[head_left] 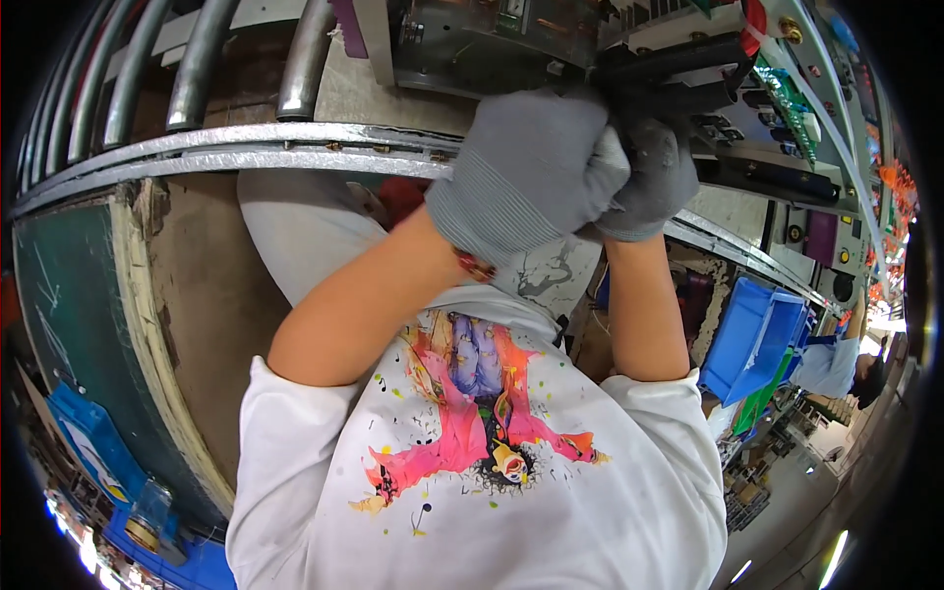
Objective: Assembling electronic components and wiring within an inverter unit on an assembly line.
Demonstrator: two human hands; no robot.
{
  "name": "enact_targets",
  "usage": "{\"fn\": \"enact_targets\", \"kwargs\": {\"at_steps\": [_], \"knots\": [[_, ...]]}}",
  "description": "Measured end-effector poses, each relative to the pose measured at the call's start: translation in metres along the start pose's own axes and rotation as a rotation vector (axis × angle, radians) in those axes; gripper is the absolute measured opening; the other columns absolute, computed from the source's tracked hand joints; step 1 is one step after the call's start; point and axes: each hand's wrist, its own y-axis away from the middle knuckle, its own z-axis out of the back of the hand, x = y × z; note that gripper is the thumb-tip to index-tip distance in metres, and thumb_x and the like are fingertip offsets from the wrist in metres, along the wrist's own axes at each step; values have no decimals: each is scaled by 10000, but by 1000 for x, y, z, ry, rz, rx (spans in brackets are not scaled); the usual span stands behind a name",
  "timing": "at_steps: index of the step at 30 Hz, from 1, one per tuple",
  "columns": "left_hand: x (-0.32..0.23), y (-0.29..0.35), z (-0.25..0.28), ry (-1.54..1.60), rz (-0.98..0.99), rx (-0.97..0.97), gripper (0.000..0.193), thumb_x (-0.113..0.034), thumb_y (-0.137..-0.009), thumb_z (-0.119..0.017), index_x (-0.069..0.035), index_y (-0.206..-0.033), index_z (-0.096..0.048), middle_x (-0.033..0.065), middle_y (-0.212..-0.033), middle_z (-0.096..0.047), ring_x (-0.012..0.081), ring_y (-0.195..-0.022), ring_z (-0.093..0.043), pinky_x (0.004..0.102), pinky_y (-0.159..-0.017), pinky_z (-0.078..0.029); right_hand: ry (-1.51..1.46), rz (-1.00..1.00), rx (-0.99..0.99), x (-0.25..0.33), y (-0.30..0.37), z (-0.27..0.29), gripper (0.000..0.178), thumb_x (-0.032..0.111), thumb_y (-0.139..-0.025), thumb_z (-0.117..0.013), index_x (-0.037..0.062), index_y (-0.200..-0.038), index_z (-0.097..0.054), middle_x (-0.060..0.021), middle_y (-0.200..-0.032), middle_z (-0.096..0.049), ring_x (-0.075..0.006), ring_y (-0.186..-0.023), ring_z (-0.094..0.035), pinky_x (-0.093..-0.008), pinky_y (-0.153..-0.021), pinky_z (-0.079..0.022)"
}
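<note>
Both of my hands wear grey knit work gloves and meet at the front of an open metal equipment chassis (482,59). My left hand (536,167) is closed, its back turned up and its curled fingers against the other glove. My right hand (651,182) is closed too, just below a thick black cable bundle (678,74). What the fingers pinch is hidden behind the gloves. A green circuit board (787,108) stands on the right part of the chassis, with a red wire or sleeve (753,25) above it.
Steel conveyor rollers (202,64) lie to the left, behind a silver rail (295,138) running before me. Blue plastic bins (747,339) stand at the right, near another person (831,369). A green board (79,334) and a glass jar (147,516) are at lower left.
</note>
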Motion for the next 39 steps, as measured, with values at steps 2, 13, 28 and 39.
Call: {"fn": "enact_targets", "kwargs": {"at_steps": [2, 13, 28, 39], "knots": [[-8, 2, -4, -139, 98, -52, 204, -241, -839, -596, -51, -766, -608, 157, -631, -572, 366, -576, -578, 424, -551, -474, -21, 31, -13, 1, 0, 1, 321, 127, -700, -722, 95, -1011, -650, -144, -916, -654, -342, -776, -641, -383, -644, -527], [32, 1, 9, -509, -102, -40, 120, -184, -758, -615, -76, -809, -621, 109, -747, -625, 291, -692, -622, 392, -604, -500, -167, -328, 83, 28, 0, 2, 183, 167, -830, -629, 66, -972, -686, -138, -828, -670, -311, -706, -647, -332, -634, -518], [-7, -26, 48, -516, -249, -34, 521, -445, -739, -715, -70, -1091, -634, 161, -959, -652, 376, -984, -597, 442, -880, -459, -634, -743, 476, 49, 16, -38, 305, 258, -753, -664, 56, -977, -622, -152, -842, -658, -345, -756, -652, -420, -637, -521], [10, -53, 60, -696, -400, 102, 281, -317, -918, -597, -47, -929, -672, 146, -831, -650, 331, -766, -635, 379, -675, -506, -763, -550, 27, 58, -2, -39, 208, 186, -852, -528, 16, -902, -637, -209, -831, -647, -359, -806, -622, -380, -641, -500]]}}
